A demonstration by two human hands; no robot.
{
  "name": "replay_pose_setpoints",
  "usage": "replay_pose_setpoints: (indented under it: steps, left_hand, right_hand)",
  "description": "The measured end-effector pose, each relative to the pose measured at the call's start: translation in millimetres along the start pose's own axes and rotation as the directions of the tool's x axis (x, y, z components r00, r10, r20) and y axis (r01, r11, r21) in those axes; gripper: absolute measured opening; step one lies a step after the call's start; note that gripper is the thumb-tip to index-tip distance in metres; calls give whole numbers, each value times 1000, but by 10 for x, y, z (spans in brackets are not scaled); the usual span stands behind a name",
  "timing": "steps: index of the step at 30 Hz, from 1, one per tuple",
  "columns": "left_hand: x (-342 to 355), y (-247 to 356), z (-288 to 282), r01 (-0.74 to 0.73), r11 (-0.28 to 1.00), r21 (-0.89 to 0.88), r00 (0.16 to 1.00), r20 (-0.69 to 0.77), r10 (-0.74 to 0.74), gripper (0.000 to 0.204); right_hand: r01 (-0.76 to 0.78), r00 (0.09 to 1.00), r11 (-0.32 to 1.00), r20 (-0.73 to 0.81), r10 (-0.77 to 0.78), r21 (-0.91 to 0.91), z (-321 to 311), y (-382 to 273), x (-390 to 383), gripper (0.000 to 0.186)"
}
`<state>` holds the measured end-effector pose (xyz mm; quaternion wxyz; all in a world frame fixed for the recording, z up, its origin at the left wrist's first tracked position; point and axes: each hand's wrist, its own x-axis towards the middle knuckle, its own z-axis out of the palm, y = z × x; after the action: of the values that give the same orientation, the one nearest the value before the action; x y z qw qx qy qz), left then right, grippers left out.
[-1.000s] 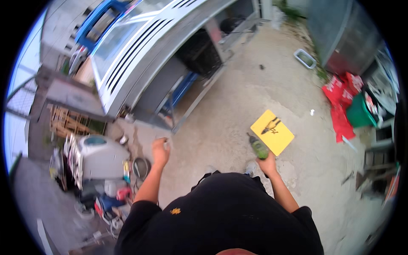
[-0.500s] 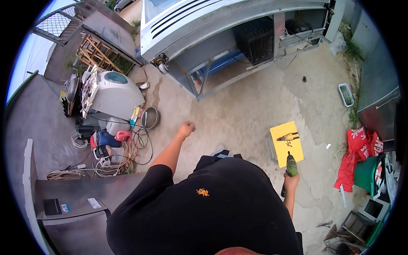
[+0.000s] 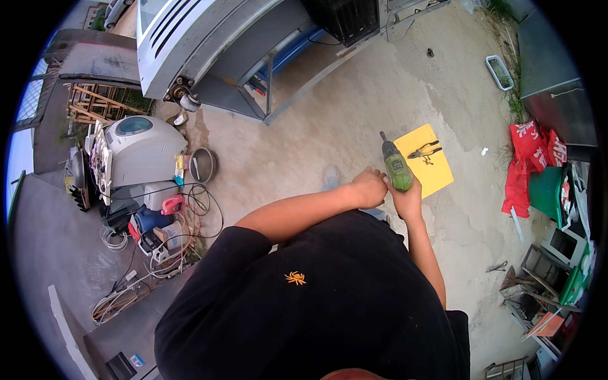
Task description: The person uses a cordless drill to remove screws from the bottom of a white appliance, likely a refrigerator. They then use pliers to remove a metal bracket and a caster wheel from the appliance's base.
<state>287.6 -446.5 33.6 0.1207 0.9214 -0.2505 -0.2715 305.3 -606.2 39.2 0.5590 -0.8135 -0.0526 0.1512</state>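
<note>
A right hand is concealing the grip of a green power drill; small pieces beside pliers are appearing too tiny to identify; the upper edge is cropping a metal cabinet.

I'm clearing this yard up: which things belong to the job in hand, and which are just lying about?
Likely for the job:
green drill, held in right hand
pliers on yellow board

Apparently just lying about:
grey basin
red sheeting
green tub

Yellow board, on it pliers, small pieces
</note>
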Motion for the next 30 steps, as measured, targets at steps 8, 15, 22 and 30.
replay_pose_setpoints:
  steps: [8,15,22,30]
  left_hand:
    - [-395,-505,207,-101,963,-251,993,27,111,40]
    - [-620,-916,435,-169,927,-335,978,56,199,28]
    - [-913,-1239,420,-291,922,-257,952,14,304,23]
    - [-1187,-1417,553,-235,929,-286,970,-129,206,21]
  right_hand:
    - [-216,975,975,61,213,52,490,38,-151,37]
    - [-249,965,961,111,237,118,923,-66,-279,34]
    - [-192,966,978,190,174,81,1212,-244,-277,41]
    - [-127,958,987,244,147,-97,1493,-414,-122,49]
